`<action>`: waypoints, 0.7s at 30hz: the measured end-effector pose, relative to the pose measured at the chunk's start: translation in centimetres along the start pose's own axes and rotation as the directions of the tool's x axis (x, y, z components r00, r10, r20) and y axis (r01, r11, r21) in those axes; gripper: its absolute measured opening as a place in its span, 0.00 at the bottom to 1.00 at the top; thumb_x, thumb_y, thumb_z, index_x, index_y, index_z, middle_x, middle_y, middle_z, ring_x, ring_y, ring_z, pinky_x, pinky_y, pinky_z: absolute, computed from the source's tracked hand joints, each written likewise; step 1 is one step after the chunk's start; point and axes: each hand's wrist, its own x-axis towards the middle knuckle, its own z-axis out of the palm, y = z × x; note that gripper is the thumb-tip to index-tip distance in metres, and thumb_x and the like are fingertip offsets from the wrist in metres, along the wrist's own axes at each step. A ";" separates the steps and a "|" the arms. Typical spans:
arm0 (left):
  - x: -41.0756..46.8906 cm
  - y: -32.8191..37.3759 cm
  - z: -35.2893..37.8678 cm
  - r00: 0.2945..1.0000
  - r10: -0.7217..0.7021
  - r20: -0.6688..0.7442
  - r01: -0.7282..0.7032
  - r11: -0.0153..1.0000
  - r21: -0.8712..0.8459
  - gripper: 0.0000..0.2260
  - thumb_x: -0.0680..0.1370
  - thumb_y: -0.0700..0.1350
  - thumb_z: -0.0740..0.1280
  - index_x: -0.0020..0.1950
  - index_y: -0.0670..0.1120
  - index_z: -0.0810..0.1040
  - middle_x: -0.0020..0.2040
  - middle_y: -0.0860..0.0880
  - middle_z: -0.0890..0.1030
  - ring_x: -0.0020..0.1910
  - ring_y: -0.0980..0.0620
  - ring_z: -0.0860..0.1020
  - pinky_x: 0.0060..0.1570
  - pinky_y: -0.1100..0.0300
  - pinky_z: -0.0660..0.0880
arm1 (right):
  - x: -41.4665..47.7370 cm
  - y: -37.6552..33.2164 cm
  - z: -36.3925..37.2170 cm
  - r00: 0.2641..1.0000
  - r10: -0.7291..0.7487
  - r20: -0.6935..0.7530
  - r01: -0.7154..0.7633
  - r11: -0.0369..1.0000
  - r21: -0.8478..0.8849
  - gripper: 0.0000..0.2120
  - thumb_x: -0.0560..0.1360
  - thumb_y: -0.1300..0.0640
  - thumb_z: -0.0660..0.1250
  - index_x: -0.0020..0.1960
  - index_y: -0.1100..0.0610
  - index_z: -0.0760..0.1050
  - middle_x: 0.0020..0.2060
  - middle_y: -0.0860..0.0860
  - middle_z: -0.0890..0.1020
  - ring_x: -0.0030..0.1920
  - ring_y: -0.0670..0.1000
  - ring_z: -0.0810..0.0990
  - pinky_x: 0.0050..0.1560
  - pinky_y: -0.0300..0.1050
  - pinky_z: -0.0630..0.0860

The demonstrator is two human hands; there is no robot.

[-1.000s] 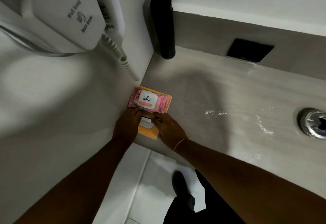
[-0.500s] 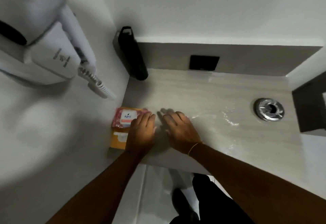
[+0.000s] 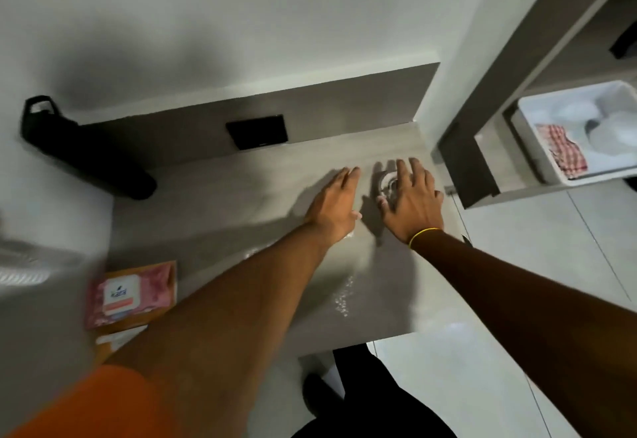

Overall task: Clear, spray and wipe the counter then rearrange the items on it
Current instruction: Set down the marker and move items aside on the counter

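The grey counter (image 3: 220,217) runs from the left wall to a white wall on the right, with wet streaks (image 3: 341,299) near its front edge. A pink wipes pack (image 3: 129,294) lies on an orange envelope (image 3: 113,337) at the front left. A black bottle (image 3: 86,151) stands in the back left corner. My left hand (image 3: 336,203) hovers over the right part of the counter, fingers straight. My right hand (image 3: 412,196) spreads over a round metal fitting (image 3: 387,186), mostly hiding it.
A black square plate (image 3: 256,130) sits in the grey backsplash. To the right, a shelf unit (image 3: 472,161) holds a white bin (image 3: 537,158) with a red checked cloth (image 3: 565,151). A blurred white hair dryer (image 3: 31,265) hangs at the left. Tiled floor lies below.
Both hands left the wipes pack and moved right across the counter to the round metal fitting. The view swung to the right with them.
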 end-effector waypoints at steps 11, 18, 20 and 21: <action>5.8 4.8 3.8 0.995 -0.048 0.085 0.054 0.996 -0.074 0.33 0.74 0.36 0.73 0.77 0.52 0.69 0.66 0.45 0.81 0.62 0.44 0.81 0.63 0.52 0.79 | 2.8 3.1 0.7 0.940 0.253 0.226 -0.325 0.865 0.382 0.35 0.70 0.51 0.77 0.73 0.56 0.69 0.65 0.61 0.72 0.62 0.68 0.76 0.69 0.57 0.74; 4.9 2.5 2.7 0.993 -0.117 -0.026 0.112 0.982 -0.153 0.28 0.73 0.33 0.71 0.69 0.55 0.76 0.56 0.50 0.84 0.53 0.49 0.82 0.55 0.54 0.82 | 2.9 0.3 0.5 0.947 0.245 0.210 -0.313 0.852 0.419 0.32 0.69 0.50 0.78 0.70 0.51 0.72 0.61 0.59 0.75 0.58 0.63 0.79 0.65 0.47 0.74; 3.9 0.9 1.5 0.988 -0.147 -0.050 0.138 0.978 -0.158 0.28 0.73 0.34 0.73 0.69 0.55 0.75 0.55 0.49 0.84 0.52 0.48 0.83 0.55 0.54 0.83 | 2.9 -1.7 0.5 0.955 0.206 0.215 -0.282 0.856 0.433 0.31 0.68 0.50 0.77 0.70 0.51 0.73 0.60 0.59 0.75 0.58 0.62 0.79 0.63 0.44 0.73; 3.2 -0.1 0.7 0.984 -0.165 -0.065 0.152 0.974 -0.169 0.28 0.73 0.34 0.74 0.69 0.55 0.75 0.55 0.49 0.84 0.52 0.48 0.83 0.55 0.53 0.83 | 2.8 -3.0 0.5 0.960 0.176 0.219 -0.258 0.861 0.439 0.31 0.68 0.50 0.77 0.69 0.50 0.73 0.59 0.59 0.75 0.58 0.62 0.79 0.62 0.43 0.72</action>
